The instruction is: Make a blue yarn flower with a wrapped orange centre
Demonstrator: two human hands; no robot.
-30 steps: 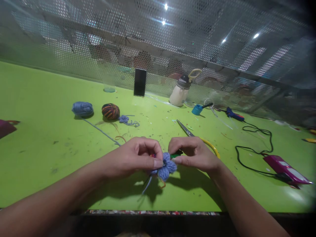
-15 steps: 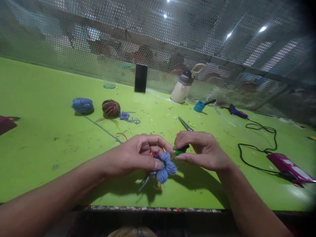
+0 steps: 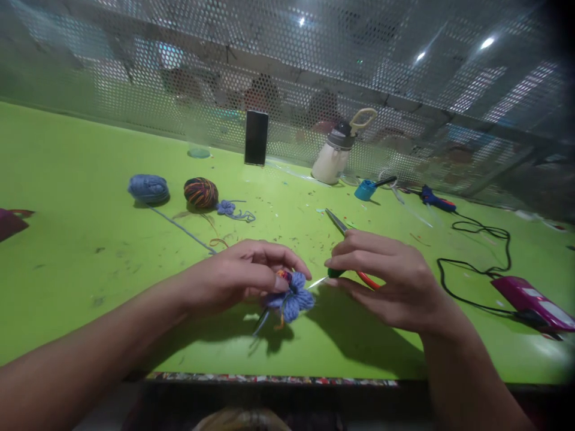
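Note:
My left hand (image 3: 251, 272) pinches a blue crocheted flower (image 3: 293, 304) between thumb and fingers, low over the table. A small red-and-orange yarn piece (image 3: 284, 275) sits at the flower, and loose yarn ends (image 3: 260, 323) hang beneath it. In my right hand (image 3: 381, 272) is a crochet hook (image 3: 335, 273) with a green handle, gripped by thumb and fingertips. Its thin metal shaft points left to the flower's petals; whether the tip touches them I cannot tell. Behind my right hand lie scissors (image 3: 336, 221) with orange handles, partly covered by the fingers.
A blue yarn skein (image 3: 148, 188), a multicoloured yarn ball (image 3: 200, 193) and a small crocheted flower (image 3: 226, 208) lie at left. Farther back stand a phone (image 3: 256, 138), a bottle (image 3: 331, 157) and a blue pot (image 3: 365, 190). A glue gun (image 3: 435, 199) and corded magenta device (image 3: 532, 301) are at right.
My right hand has moved right and slightly away from the flower, baring the hook's metal shaft and the scissors' orange handle. The flower has shifted slightly left and turned in my left hand.

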